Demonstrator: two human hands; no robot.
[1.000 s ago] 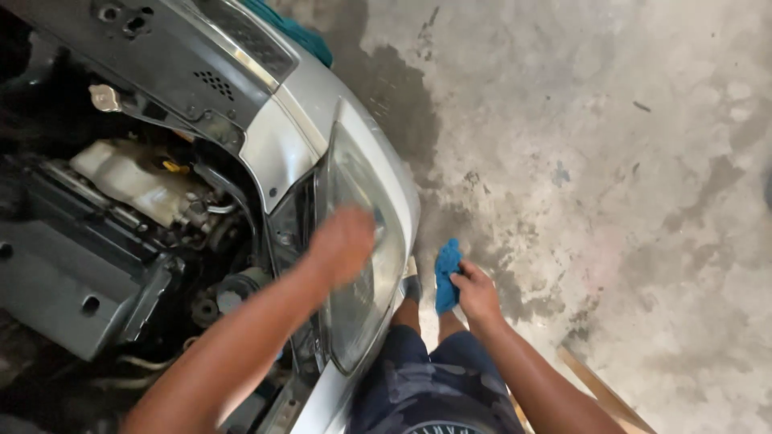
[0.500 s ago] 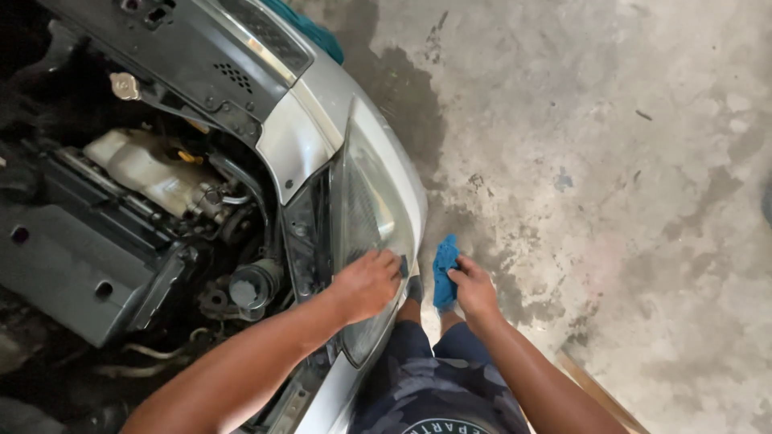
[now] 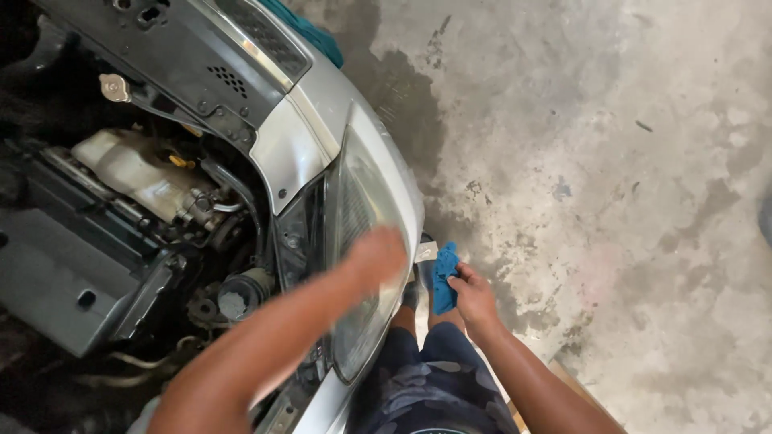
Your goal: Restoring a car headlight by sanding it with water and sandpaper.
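My left hand (image 3: 376, 255) rests on the clear headlight (image 3: 354, 209) of a silver car, blurred by motion, its fingers curled with nothing seen in them. My right hand (image 3: 474, 299) hangs beside my leg, just right of the bumper, and grips a blue cloth (image 3: 444, 277). The car's bonnet is up and the engine bay (image 3: 121, 241) lies open to the left of the headlight.
A whitish fluid tank (image 3: 133, 170) and a grey engine cover (image 3: 56, 273) sit in the bay. A teal cloth (image 3: 310, 30) lies by the car's front at the top. Stained concrete floor (image 3: 611, 161) spreads to the right. A wooden board edge (image 3: 579, 386) shows near my feet.
My left hand has slid up along the headlight from its lower end towards the middle. The right hand with the blue cloth has stayed in place.
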